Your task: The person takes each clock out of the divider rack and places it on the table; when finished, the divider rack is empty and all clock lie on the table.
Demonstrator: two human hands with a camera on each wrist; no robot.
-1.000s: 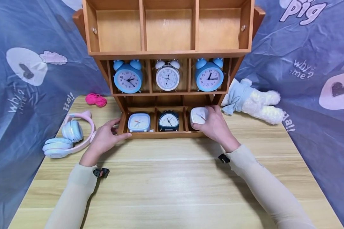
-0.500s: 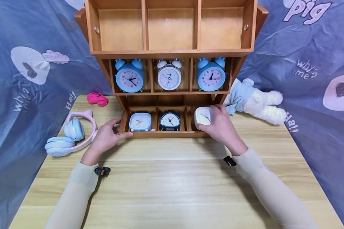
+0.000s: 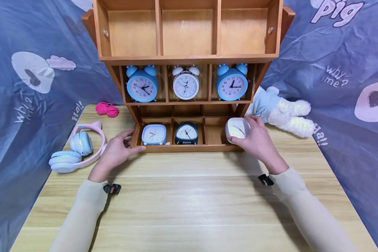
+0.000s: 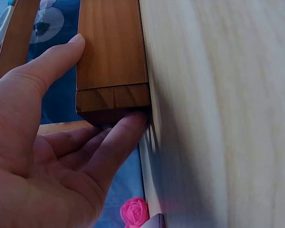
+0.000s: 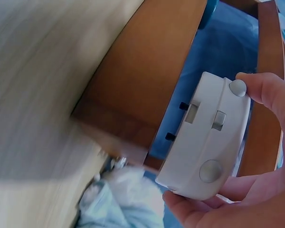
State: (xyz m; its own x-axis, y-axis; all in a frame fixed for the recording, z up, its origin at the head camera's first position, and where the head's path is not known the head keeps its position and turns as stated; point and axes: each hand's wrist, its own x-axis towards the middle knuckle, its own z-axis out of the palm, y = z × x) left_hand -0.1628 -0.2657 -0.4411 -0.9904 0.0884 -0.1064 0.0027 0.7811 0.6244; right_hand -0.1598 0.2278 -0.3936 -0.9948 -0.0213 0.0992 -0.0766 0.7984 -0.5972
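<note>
My right hand pinches a small white square alarm clock between thumb and fingers, at the right end of the wooden shelf's bottom row. Up close in the right wrist view, the white alarm clock shows its round feet and small switches. At the opposite end, my left hand grips the shelf's lower left corner, thumb at the front edge and fingers round the side. A light blue clock and a dark green rounded-triangular clock sit in the bottom row's left and middle compartments.
The middle row holds a blue twin-bell clock, a white one and another blue one. Headphones and pink yarn lie left on the table; a white plush toy lies right.
My right hand has moved the white alarm clock rightward, from inside the right compartment to over its right end, baring the compartment's left part. My left hand stays at the shelf's corner.
</note>
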